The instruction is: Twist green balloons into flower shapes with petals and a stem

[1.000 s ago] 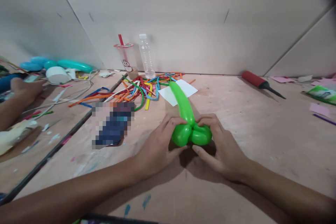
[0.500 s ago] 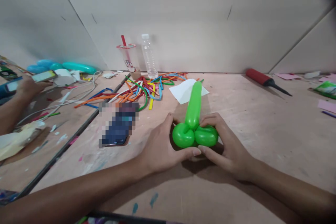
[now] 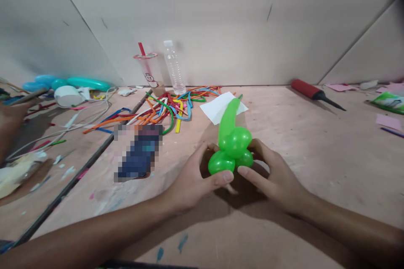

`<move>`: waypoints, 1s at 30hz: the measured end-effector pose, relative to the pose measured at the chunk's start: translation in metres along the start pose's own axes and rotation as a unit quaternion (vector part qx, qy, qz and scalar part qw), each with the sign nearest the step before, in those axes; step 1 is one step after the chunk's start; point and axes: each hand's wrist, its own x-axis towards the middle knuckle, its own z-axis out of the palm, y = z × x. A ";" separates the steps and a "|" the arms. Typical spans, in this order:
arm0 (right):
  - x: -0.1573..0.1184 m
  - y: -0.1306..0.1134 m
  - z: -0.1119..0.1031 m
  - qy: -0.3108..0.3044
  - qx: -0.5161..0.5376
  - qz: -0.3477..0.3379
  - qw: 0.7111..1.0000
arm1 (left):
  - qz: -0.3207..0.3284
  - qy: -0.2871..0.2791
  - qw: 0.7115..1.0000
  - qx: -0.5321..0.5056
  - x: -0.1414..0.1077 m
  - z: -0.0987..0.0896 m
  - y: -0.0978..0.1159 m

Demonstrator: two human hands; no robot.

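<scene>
"What is the left hand [image 3: 193,180] holding?"

"It's gripping a twisted green balloon [image 3: 237,143], and the right hand [image 3: 277,176] is cupping the other side."

"And beyond?"

"A clear bottle [image 3: 174,67] is standing beside a cup [image 3: 150,71], limp coloured strips [image 3: 154,111] are lying tangled near them, and a red pump [image 3: 305,89] is resting on the worktop [image 3: 299,143]."

A paint-marked wooden worktop [image 3: 299,168] set against plain pale wall panels [image 3: 208,17] suggested a craft workshop or activity room. Loose uninflated balloons [image 3: 154,111], a red hand pump [image 3: 305,89] and pink paper [image 3: 389,122] lay across the surface, with inflated blue balloons [image 3: 46,80] at the far left. A lidded drink cup [image 3: 150,71] and a clear bottle [image 3: 174,67] stood by the wall, though the blurred left edge left some clutter unclear.
</scene>
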 end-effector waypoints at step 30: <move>0.004 0.002 -0.013 -0.040 0.000 -0.104 0.994 | 0.232 0.010 0.913 0.336 0.002 -0.020 0.005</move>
